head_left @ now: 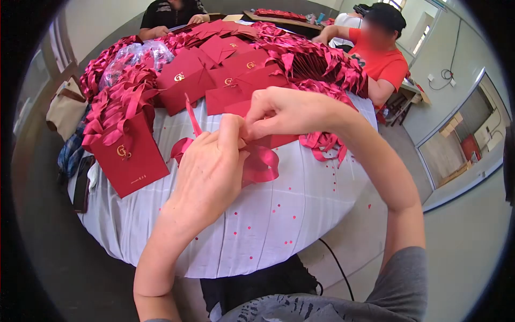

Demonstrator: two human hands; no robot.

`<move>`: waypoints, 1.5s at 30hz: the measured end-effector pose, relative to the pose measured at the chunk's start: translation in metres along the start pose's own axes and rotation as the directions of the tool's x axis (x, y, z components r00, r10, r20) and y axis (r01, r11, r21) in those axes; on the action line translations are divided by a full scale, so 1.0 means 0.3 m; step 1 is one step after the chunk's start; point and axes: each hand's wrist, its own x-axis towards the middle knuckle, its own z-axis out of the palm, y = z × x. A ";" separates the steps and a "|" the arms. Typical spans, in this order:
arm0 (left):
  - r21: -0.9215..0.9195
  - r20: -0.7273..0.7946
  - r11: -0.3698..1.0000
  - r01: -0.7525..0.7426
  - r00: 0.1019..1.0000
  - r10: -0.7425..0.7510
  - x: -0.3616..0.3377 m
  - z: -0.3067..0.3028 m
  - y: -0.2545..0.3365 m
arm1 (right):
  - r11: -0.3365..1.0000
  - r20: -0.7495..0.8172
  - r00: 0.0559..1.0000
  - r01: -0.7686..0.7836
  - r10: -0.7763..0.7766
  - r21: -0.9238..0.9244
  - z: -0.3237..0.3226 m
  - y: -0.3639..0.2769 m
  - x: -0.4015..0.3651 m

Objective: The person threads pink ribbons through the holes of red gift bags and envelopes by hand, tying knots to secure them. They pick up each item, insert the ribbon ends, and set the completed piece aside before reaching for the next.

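My left hand (212, 166) is closed round a shiny crimson ribbon (262, 165). One loop of it hangs below the fingers, and a narrow strip sticks up beyond the knuckles. Pinched at the same spot, my right hand (284, 111) meets the left fingertips; the bit of ribbon between them is mostly hidden. Just behind the hands lie red paper gift bags (185, 80) with gold lettering. Another red bag (129, 161), with a row of ribboned bags behind it, lies to the left of my left hand.
Piles of red bags with ribbon handles (327, 61) cover the far part of the white-clothed table (214, 252). Small red dots are scattered over the cloth. Clear plastic (134, 59) lies at left, a phone (83, 185) on the left edge. Co-workers sit at the far side and right.
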 end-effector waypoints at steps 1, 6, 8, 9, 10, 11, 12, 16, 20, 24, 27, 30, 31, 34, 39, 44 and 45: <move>0.004 -0.011 1.000 -0.007 1.000 0.007 -0.001 0.000 0.004 | 0.999 0.050 0.998 0.036 -0.035 -0.029 -0.006 -0.012 0.018; 0.058 -0.018 0.998 -0.025 0.999 0.026 -0.006 0.011 0.009 | 0.989 0.093 0.989 -0.101 0.112 -0.112 -0.019 -0.064 0.027; 0.025 -0.013 0.999 -0.035 0.999 0.036 -0.005 0.006 -0.001 | 0.986 0.020 0.992 -0.118 0.122 -0.120 0.003 -0.031 0.036; -0.010 -0.006 0.999 -0.038 0.999 0.038 -0.005 0.003 -0.005 | 0.997 -0.052 0.997 -0.054 0.051 -0.063 0.019 -0.025 0.033; -0.008 -0.009 0.999 -0.039 0.999 0.039 -0.005 -0.001 -0.008 | 0.996 -0.053 0.997 -0.053 0.049 -0.066 0.027 -0.018 0.024; -0.008 0.002 0.999 -0.039 0.999 0.039 -0.003 -0.002 -0.010 | 0.992 -0.140 0.986 -0.079 0.093 0.103 0.038 -0.011 0.013; -0.009 0.014 0.999 -0.040 0.999 0.040 -0.001 -0.001 -0.009 | 0.958 -0.219 0.964 -0.089 0.151 0.272 0.042 -0.010 0.006; -0.025 0.041 1.000 -0.012 0.999 0.013 0.001 -0.011 0.015 | 0.897 -0.490 0.865 0.130 0.105 0.422 -0.014 0.034 0.043; -0.066 0.022 0.997 -0.047 0.999 0.048 0.004 -0.009 0.004 | 0.901 -0.629 0.749 0.106 0.205 0.420 -0.044 0.066 0.102; -0.055 0.018 0.998 -0.044 0.999 0.045 0.007 -0.006 -0.003 | 0.885 -0.681 0.692 0.134 0.239 0.447 -0.049 0.093 0.130; -0.031 0.099 1.000 -0.001 0.995 0.004 0.007 -0.027 0.022 | 0.920 -0.674 0.733 0.194 0.095 0.341 -0.013 0.132 0.133; -0.059 0.064 0.998 -0.003 0.998 0.006 0.007 -0.023 0.031 | 0.848 -0.449 0.826 -0.064 0.341 0.526 0.007 0.157 0.071; -0.057 0.062 0.998 0.003 0.998 0.001 0.007 -0.023 0.029 | 0.865 -0.410 0.839 -0.131 0.357 0.484 0.011 0.167 0.039; -0.020 0.039 1.000 -0.010 0.999 0.011 0.008 -0.009 0.016 | 0.900 -0.277 0.883 -0.282 0.379 0.332 0.038 0.110 -0.063; 0.023 0.004 0.996 -0.085 0.996 0.085 0.007 -0.001 0.008 | 0.768 -0.172 0.965 -0.044 0.198 0.640 0.135 0.084 -0.079; 0.026 -0.003 0.998 -0.061 0.998 0.061 0.003 0.009 -0.002 | 0.613 -0.289 0.955 0.186 0.071 0.767 0.168 0.105 -0.029; 0.040 -0.005 0.998 -0.051 0.999 0.051 0.002 0.009 -0.002 | 0.619 -0.322 0.945 0.220 0.057 0.754 0.170 0.095 -0.026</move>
